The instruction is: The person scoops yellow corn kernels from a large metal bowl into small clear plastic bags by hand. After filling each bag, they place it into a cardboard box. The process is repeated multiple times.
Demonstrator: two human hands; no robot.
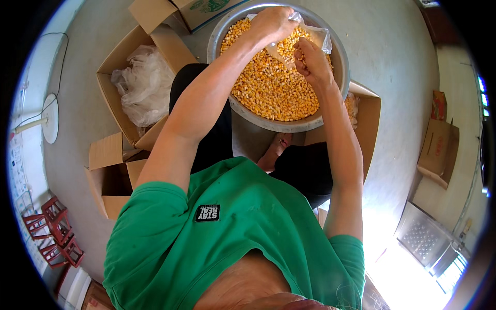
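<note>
A wide metal basin (341,79) filled with loose yellow corn kernels (277,95) stands before me. Reaching over its far part, my left hand (273,25) grips the rim of a clear plastic bag (319,38). The bag lies slack on the kernels, and some corn shows through or inside it. My right hand (314,62) is just nearer to me, low over the corn at the bag's near side, with its fingers curled. Whether those fingers hold the bag's edge or kernels is hidden.
Left of the basin, an open cardboard box (110,83) holds crumpled clear plastic bags (145,85). A smaller open box (112,186) sits nearer. At right, another box (368,116) contains filled bags (352,108). My knees flank the basin. Red stools (60,232) stand far left.
</note>
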